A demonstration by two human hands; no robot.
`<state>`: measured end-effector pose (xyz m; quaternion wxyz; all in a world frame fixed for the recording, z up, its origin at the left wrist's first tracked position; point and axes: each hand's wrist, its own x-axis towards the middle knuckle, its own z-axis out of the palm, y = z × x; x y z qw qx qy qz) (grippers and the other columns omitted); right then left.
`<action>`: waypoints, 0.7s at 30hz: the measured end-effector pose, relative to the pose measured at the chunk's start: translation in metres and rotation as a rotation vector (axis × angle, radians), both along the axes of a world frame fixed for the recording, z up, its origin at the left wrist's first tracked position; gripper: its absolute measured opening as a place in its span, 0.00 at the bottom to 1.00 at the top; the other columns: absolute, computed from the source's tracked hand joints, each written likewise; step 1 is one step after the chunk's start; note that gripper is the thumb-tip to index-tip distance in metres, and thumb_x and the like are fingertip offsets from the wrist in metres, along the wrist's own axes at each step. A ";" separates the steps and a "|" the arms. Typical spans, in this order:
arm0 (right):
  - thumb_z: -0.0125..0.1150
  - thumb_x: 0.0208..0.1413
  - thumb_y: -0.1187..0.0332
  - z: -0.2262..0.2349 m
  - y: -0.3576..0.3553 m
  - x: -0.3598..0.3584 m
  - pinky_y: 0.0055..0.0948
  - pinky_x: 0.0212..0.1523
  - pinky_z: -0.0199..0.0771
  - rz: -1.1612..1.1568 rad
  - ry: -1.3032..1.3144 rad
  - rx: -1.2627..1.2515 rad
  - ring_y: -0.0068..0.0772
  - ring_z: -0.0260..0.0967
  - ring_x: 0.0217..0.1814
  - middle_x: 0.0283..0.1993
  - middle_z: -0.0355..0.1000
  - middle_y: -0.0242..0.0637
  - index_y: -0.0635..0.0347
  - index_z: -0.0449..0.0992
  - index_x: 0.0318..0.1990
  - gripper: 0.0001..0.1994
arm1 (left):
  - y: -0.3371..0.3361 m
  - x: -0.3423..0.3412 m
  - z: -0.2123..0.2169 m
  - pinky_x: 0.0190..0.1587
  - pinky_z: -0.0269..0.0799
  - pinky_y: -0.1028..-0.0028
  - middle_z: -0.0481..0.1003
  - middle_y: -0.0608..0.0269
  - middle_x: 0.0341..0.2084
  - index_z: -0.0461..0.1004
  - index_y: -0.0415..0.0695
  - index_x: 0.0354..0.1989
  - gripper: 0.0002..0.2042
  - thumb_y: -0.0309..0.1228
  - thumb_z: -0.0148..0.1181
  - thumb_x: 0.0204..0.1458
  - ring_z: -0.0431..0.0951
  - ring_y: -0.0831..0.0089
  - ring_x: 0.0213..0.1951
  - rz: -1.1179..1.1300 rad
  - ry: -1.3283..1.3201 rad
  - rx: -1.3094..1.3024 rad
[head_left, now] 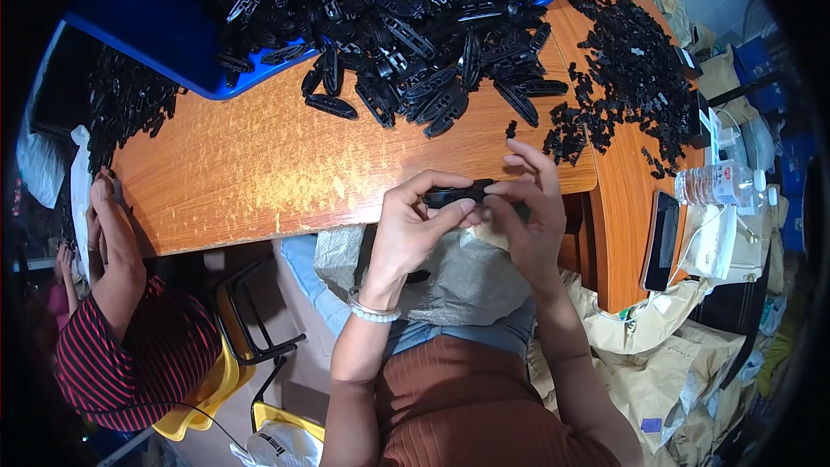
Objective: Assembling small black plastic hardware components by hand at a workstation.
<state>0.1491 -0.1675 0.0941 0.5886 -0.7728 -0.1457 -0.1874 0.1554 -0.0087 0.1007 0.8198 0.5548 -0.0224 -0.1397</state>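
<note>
Clip pile on table behind hands, phone & bottle right.

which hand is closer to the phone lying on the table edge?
Right. The right hand is just left of the phone, pinching a black plastic part; the left hand holds the part's other end, farther away.

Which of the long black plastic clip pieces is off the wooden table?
The black plastic clip piece pinched between left hand and right hand; all others lie heaped on the table.

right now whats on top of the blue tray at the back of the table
A heap of long black plastic clips covers the blue tray and spills onto the wooden table. The tray floor beneath the heap is hidden.
</note>
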 end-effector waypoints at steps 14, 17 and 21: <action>0.60 0.50 0.75 0.004 -0.024 -0.004 0.16 0.31 0.65 0.329 0.645 0.418 0.16 0.66 0.30 0.31 0.71 0.31 0.66 0.73 0.41 0.10 | 0.014 0.006 -0.010 0.30 0.68 0.80 0.76 0.61 0.26 0.76 0.37 0.38 0.08 0.25 0.58 0.49 0.74 0.80 0.27 -0.138 -0.250 0.435; 0.60 0.50 0.75 -0.011 -0.039 0.012 0.17 0.29 0.65 0.408 0.608 0.087 0.16 0.65 0.28 0.29 0.72 0.33 0.66 0.74 0.38 0.08 | 0.012 0.033 -0.022 0.31 0.69 0.74 0.74 0.60 0.25 0.76 0.39 0.32 0.05 0.26 0.59 0.48 0.74 0.71 0.26 0.113 -0.458 0.627; 0.58 0.50 0.75 -0.020 -0.037 0.057 0.21 0.30 0.66 -0.146 0.187 -0.303 0.26 0.66 0.27 0.28 0.70 0.37 0.67 0.74 0.35 0.06 | -0.020 0.065 -0.020 0.30 0.69 0.68 0.70 0.58 0.27 0.73 0.38 0.30 0.05 0.25 0.60 0.45 0.72 0.64 0.30 0.438 -0.680 1.046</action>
